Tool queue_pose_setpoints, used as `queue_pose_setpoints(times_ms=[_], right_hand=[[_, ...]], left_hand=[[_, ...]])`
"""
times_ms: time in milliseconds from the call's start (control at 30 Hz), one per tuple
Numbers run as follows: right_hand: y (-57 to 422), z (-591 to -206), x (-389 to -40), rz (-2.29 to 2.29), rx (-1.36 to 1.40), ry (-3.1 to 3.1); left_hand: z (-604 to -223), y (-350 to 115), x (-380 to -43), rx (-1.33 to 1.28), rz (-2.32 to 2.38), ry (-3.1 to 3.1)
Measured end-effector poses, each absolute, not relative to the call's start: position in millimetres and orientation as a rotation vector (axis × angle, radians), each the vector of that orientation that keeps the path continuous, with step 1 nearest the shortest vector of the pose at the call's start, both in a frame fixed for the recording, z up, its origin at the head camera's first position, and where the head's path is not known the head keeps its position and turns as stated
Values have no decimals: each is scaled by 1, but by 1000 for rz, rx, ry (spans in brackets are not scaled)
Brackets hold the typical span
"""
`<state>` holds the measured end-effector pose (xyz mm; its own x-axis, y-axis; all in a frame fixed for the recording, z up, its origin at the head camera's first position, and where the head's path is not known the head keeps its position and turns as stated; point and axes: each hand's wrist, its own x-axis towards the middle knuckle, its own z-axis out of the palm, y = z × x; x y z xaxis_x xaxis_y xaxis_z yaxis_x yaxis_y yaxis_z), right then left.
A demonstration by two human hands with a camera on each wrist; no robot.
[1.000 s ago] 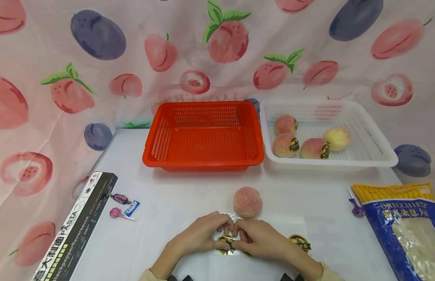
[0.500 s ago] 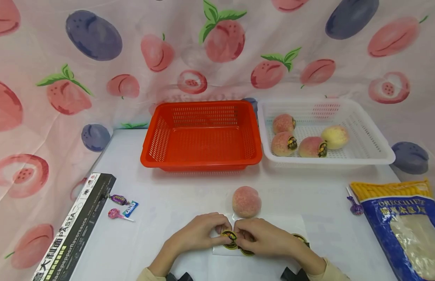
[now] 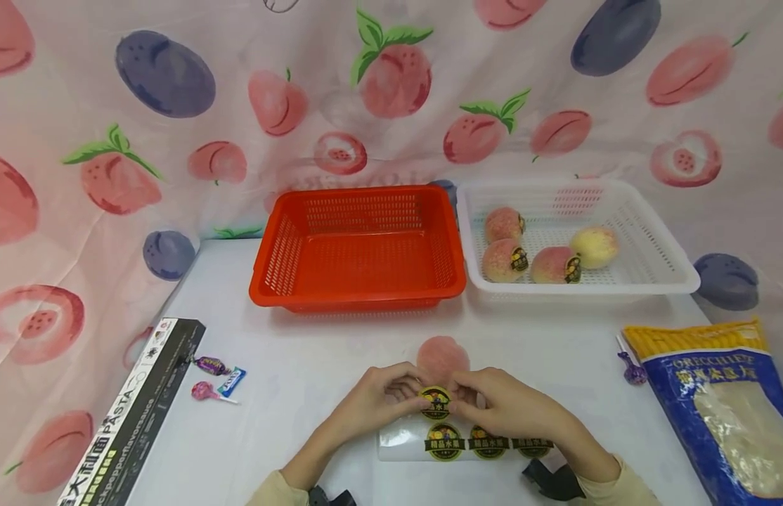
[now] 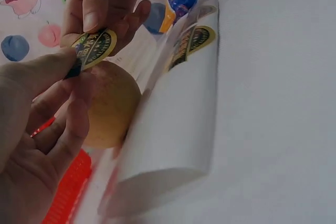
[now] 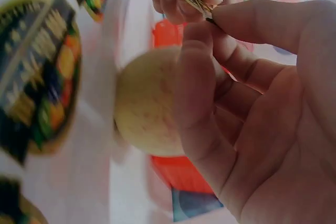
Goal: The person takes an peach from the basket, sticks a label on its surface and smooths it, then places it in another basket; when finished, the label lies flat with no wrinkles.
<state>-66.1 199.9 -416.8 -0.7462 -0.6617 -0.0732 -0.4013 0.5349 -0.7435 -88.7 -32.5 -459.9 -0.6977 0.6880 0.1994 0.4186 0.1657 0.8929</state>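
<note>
A round black-and-gold fruit sticker (image 3: 436, 403) is held up between both hands, off its sheet. My left hand (image 3: 384, 399) pinches one edge between thumb and fingertips. On the opposite edge, my right hand (image 3: 514, 406) pinches it the same way, as the left wrist view also shows with the sticker (image 4: 94, 50) tilted. Just beyond the hands sits a pink peach (image 3: 442, 357), its lower part overlapped by fingers; its yellowish side (image 5: 149, 103) shows in the right wrist view. Below the hands lies a glossy sticker sheet (image 3: 400, 443) bearing several matching labels, curling up along one edge.
At the back stand a red basket (image 3: 360, 299) and a white basket (image 3: 594, 288) with several peaches, most with stickers showing. A pasta box (image 3: 138, 407), wrapped candy (image 3: 211, 365) and a lollipop (image 3: 204, 391) lie left. An orecchiette bag (image 3: 714, 400) and purple lollipop (image 3: 633, 372) lie right.
Both hands have lifted from the sheet and moved away from the body toward the peach, the sticker now peeled free between them. More labels on the sheet are uncovered.
</note>
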Motion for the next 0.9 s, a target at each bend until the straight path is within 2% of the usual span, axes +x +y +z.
queue_pose_setpoints(times_ms=[233, 600, 900], right_hand=[[213, -416, -74, -1012, -797, 2520], [215, -422, -79, -966, -793, 2624], [208, -426, -77, -783, -715, 2898]], left_hand=[[-451, -19, -96, 981, 1560, 2252], [-450, -10, -99, 1149, 1417, 2557], [-451, -7, -98, 1155, 1307, 2732]])
